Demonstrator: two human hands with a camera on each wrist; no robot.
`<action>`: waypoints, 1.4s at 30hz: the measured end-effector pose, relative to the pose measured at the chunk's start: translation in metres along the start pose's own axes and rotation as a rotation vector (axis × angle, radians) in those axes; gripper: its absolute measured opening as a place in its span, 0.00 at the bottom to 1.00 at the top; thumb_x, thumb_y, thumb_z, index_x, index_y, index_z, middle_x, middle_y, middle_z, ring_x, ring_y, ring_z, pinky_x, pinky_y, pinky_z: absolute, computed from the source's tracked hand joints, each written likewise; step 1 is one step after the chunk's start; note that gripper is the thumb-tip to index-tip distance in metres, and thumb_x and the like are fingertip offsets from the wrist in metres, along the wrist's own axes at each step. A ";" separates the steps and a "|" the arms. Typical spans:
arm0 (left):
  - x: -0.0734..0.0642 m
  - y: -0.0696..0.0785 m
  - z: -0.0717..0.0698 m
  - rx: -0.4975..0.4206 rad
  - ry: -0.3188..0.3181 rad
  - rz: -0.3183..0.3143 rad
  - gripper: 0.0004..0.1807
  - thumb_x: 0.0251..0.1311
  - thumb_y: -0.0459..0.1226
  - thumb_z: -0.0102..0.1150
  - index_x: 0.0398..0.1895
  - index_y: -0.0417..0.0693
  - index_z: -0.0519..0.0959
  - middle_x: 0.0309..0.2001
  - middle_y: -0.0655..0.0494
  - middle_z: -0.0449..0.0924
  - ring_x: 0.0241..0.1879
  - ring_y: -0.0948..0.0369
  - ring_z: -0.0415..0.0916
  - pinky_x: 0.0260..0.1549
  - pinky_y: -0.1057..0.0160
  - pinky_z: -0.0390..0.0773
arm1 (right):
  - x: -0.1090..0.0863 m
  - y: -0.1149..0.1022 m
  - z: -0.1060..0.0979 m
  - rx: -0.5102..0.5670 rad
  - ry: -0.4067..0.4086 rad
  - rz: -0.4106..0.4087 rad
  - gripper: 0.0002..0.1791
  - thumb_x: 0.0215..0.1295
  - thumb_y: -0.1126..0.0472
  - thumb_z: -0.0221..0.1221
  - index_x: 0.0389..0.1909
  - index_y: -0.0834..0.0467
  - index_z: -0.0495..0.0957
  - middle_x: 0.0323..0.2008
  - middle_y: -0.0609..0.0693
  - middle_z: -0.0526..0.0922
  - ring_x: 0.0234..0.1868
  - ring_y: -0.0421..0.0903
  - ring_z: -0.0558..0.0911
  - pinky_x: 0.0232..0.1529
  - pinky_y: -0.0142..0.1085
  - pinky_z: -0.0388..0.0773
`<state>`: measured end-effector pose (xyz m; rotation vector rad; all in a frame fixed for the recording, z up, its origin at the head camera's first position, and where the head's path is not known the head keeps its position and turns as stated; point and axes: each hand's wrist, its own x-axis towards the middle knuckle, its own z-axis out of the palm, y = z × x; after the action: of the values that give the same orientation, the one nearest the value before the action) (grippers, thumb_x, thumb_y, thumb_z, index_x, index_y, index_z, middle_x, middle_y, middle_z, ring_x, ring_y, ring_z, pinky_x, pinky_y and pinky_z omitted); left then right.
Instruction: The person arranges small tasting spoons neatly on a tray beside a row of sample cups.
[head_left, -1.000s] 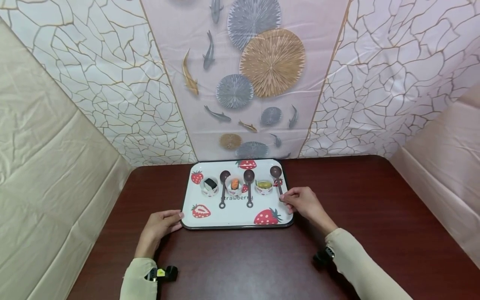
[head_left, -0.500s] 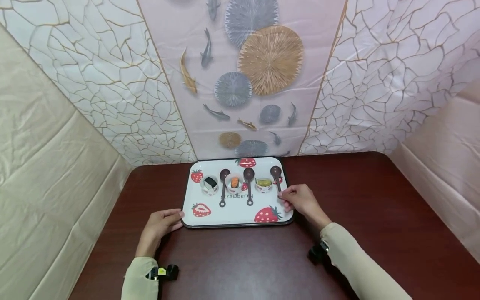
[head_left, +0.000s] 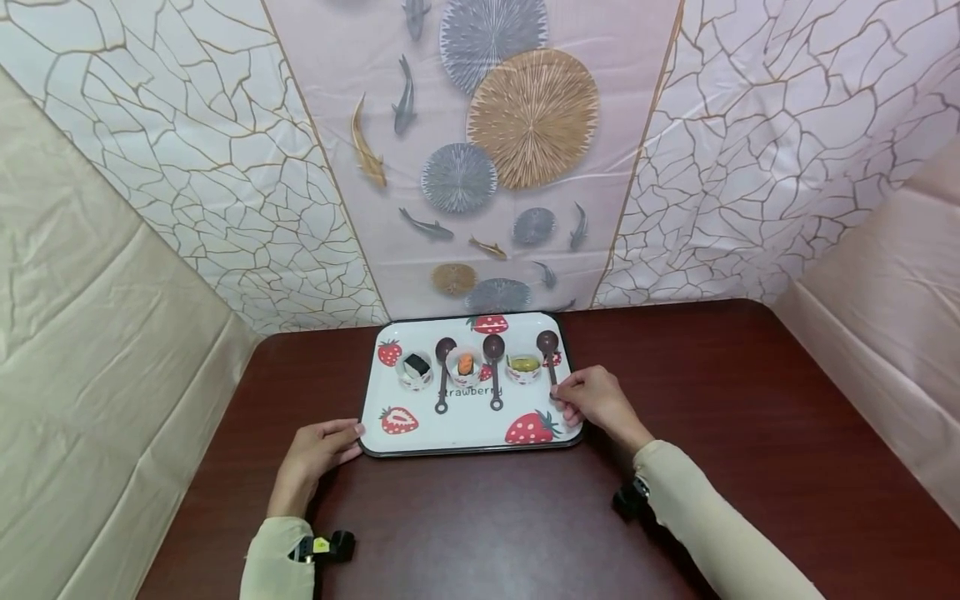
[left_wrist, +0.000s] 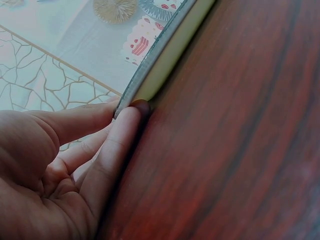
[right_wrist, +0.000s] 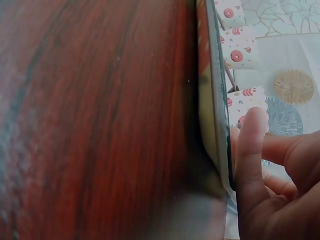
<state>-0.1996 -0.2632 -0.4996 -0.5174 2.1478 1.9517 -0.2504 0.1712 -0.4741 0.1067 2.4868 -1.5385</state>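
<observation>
A white strawberry-print tray (head_left: 450, 433) lies on the table. My left hand (head_left: 318, 454) pinches its near left corner, thumb above and fingers beneath the rim, as the left wrist view shows. At the right side my right hand (head_left: 600, 400) pinches the handle end of a dark brown spoon (head_left: 547, 341), which lies bowl-end away from me. To its left stand three small printed cups: one with yellow-green food (head_left: 524, 364), one with an orange-topped sushi piece (head_left: 465, 364), one with a black-and-white rice ball (head_left: 416, 365). Two more brown spoons, a middle one (head_left: 494, 348) and a left one (head_left: 446, 350), lie between the cups.
The dark red-brown wooden table (head_left: 465, 525) extends around the tray. A patterned cloth backdrop (head_left: 457, 233) rises right behind the tray's far edge. Beige cloth panels (head_left: 97, 350) flank the table.
My right hand has shifted slightly left, turning the right spoon's handle a little straighter. My left hand keeps its hold on the tray corner. The head view has shifted slightly.
</observation>
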 end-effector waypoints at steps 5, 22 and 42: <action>0.000 -0.001 0.002 -0.012 0.003 -0.003 0.28 0.70 0.32 0.68 0.67 0.24 0.74 0.47 0.48 0.85 0.36 0.66 0.85 0.40 0.67 0.90 | 0.000 -0.002 0.001 -0.105 0.009 -0.029 0.10 0.73 0.66 0.60 0.36 0.67 0.87 0.20 0.51 0.83 0.17 0.39 0.81 0.21 0.34 0.86; -0.002 0.002 -0.002 0.009 -0.011 -0.005 0.26 0.71 0.32 0.66 0.67 0.25 0.74 0.47 0.49 0.85 0.37 0.66 0.86 0.42 0.67 0.90 | -0.004 -0.009 0.011 -0.354 0.076 -0.111 0.13 0.72 0.64 0.64 0.25 0.61 0.83 0.14 0.49 0.80 0.14 0.41 0.80 0.17 0.33 0.80; -0.002 0.003 -0.001 0.002 -0.015 -0.001 0.26 0.72 0.31 0.66 0.67 0.24 0.74 0.47 0.48 0.85 0.37 0.66 0.85 0.42 0.67 0.90 | -0.004 -0.008 0.011 -0.356 0.079 -0.091 0.10 0.73 0.64 0.64 0.30 0.62 0.84 0.15 0.51 0.80 0.15 0.43 0.81 0.16 0.33 0.81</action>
<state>-0.1985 -0.2638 -0.4961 -0.5018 2.1400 1.9474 -0.2463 0.1578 -0.4708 -0.0038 2.8181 -1.1157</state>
